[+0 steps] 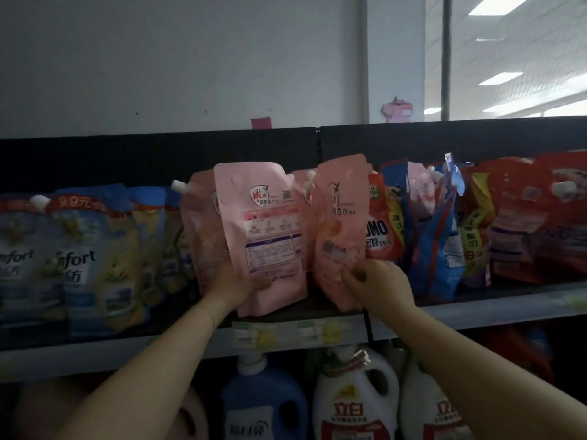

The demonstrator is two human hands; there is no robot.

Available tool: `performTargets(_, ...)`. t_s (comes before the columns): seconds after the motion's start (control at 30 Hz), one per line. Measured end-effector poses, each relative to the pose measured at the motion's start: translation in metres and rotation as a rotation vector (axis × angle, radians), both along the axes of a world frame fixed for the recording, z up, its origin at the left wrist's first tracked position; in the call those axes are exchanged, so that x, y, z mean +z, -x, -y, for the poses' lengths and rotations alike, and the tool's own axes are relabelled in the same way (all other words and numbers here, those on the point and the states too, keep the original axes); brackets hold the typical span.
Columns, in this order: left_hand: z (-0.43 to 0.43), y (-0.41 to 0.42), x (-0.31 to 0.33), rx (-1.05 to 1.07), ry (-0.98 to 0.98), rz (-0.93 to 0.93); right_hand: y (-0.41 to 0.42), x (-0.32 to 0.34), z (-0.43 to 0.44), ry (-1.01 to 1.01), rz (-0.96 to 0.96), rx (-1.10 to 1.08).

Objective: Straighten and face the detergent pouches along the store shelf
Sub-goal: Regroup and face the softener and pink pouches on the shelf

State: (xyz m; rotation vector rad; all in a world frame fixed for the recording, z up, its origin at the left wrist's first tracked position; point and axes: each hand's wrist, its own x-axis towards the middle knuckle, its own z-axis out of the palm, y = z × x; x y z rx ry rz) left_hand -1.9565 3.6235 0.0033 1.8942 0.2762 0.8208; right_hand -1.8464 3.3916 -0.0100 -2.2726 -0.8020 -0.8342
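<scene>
Stock on the shelf [476, 312], pink detergent: your left hand [241, 285] gripped the back-facing pouch [263, 236] at its base, your right hand [379, 282] pinched the front-facing pouch [340, 230] low down; both looked soft, liquid-heavy and slick, best held near the bottom.

Frame centre, I hold two pink pouches side by side: the left pouch [263, 223] shows its printed back, top leaning left; the right pouch [340, 223] shows its front.
</scene>
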Motion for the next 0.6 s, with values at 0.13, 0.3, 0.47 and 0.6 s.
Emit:
performTargets(0.13,0.000,0.009,-0.001,0.055,0.001,0.027,0.005,0.000,-0.010,0.005,0.045,0.024)
performTargets(0.3,0.016,0.018,-0.011,0.332,-0.165,0.183,0.022,-0.001,-0.031,-0.009,0.029,0.038)
performTargets(0.47,0.026,0.024,-0.025,0.511,-0.603,0.261,0.036,-0.008,-0.044,-0.023,0.031,0.192)
performTargets(0.6,0.045,0.020,-0.023,0.364,-0.876,0.294,0.041,-0.012,-0.039,-0.187,-0.175,0.212)
